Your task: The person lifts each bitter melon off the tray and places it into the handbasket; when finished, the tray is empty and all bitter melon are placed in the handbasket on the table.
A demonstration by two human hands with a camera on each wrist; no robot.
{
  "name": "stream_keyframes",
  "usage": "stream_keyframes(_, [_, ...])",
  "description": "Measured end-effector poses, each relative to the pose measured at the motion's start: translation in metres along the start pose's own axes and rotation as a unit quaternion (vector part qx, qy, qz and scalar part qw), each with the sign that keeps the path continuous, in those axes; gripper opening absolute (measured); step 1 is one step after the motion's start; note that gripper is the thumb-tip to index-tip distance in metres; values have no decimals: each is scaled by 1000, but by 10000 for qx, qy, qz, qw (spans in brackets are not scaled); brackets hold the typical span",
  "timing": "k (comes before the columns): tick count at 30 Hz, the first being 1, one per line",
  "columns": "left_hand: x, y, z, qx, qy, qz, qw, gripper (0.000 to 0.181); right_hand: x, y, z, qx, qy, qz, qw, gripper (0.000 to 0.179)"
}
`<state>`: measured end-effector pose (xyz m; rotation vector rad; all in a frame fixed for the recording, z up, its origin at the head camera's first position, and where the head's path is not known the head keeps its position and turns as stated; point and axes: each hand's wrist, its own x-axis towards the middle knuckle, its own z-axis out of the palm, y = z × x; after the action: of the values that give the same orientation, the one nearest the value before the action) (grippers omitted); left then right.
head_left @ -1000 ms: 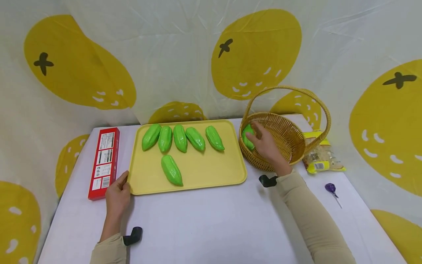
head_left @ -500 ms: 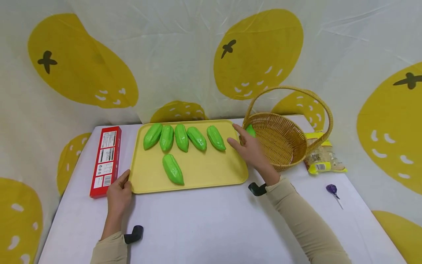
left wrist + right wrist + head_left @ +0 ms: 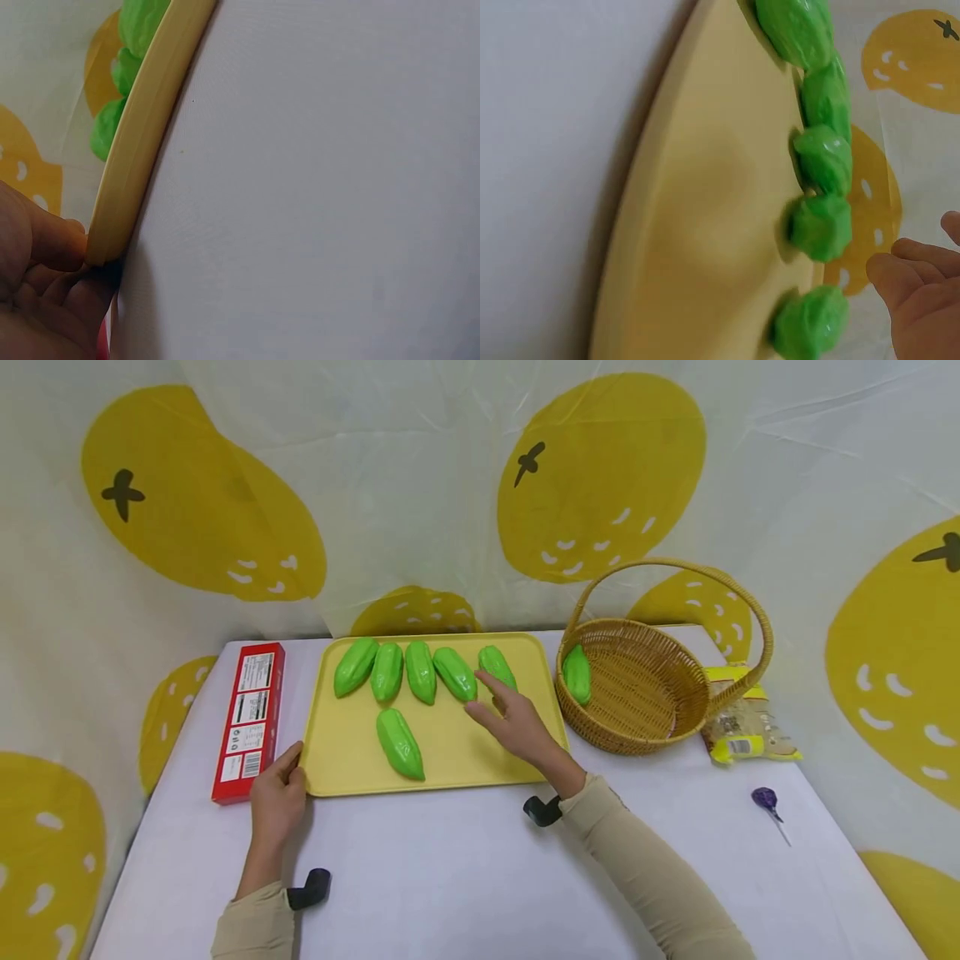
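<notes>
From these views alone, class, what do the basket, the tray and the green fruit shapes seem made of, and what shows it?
Basket: wicker or rattan, lightly glossy; woven strands show.
Tray: probably plastic, smooth, softly matte; even yellow, rounded corners.
Green fruit shapes: perhaps plastic or coated foam, shiny; bright highlights, uniform colour.

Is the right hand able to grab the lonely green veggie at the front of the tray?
Probably yes: the right hand is over the tray, holding nothing, and only bare tray shows between it and the lonely green veggie.
</notes>
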<state>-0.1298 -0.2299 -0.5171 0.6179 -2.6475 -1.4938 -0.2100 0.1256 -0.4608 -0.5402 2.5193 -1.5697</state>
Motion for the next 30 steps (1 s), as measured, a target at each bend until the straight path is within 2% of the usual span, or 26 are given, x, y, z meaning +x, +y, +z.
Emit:
stream_keyframes(9, [0,1,2,16,-9,8,10000,48,5,3,39,352,-423,115,9984,67])
stream_keyframes(17, [2,1,1,60,-7,-109,9999,49,12,5,73,46,-613,102,9981,67])
stream_keyframes(23, [1,1,0,45,1,-86,10000,48,17,9,92,53,-418,-12,9991,70])
stream_keyframes(30, [2,1,1,66,21,-107,9999,48,19,10,105,83,-318,103,9994,71])
